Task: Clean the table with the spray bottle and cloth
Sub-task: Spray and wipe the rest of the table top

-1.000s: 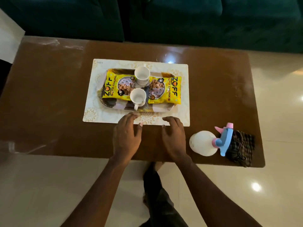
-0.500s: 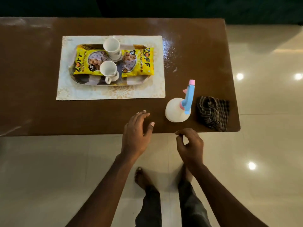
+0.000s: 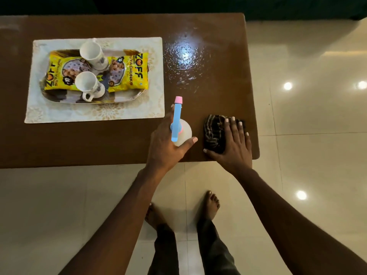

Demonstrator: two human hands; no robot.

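You're looking down on a brown tabletop (image 3: 99,141), w/ a shiny patch (image 3: 184,56) glinting on its far right part. A pale placemat (image 3: 155,108) is lying on the left half, carrying a tray (image 3: 123,98) w/ two yellow snack packets (image 3: 135,72) side by side. Your L hand (image 3: 164,143) is gripping the spray bottle (image 3: 176,120), thumb on the near side & fingers going round the far side. The bottle is sitting just right of the mat, nozzle pointing away from you; can't tell if it's resting or lifted. Your R hand (image 3: 236,143) is lying flat, fingers straight & spread, pressing the dark striped cloth (image 3: 214,132) onto the near right corner, just beside the bottle. Two white cups (image 3: 87,82) are sitting over the packets.
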